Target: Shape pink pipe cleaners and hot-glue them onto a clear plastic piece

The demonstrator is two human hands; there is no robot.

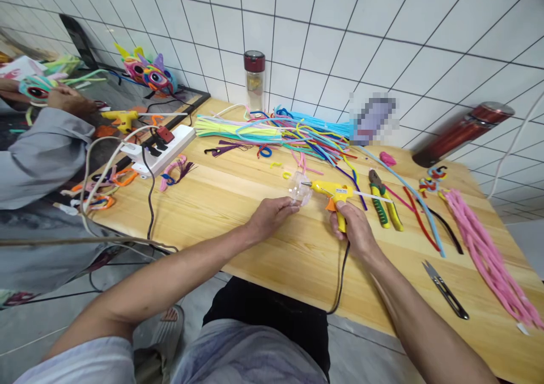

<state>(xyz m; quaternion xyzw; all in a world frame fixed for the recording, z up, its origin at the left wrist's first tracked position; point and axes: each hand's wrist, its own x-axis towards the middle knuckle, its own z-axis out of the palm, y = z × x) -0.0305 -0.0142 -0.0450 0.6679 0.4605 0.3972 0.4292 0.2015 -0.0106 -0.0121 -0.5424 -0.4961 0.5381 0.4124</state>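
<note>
My right hand [355,225] is wrapped round the handle of a yellow glue gun [329,190], which has an orange trigger and a clear glue stick [374,197] sticking out of its back. The gun's nozzle points left and meets a clear, faceted plastic piece [300,190]. Pinched between the fingers of my left hand [272,217] is the lower edge of that clear piece. A pink pipe cleaner [301,162] lies just behind it. From the gun's grip a black cord runs down over the table's front edge.
Bundled pipe cleaners [272,129] lie along the back, below a glass bottle [255,81]. Pliers [382,200], thread snips [445,290], pink strands [488,254] and a red flask [463,132] are on the right. Left are a power strip [165,152] and a co-worker's sleeve [42,163].
</note>
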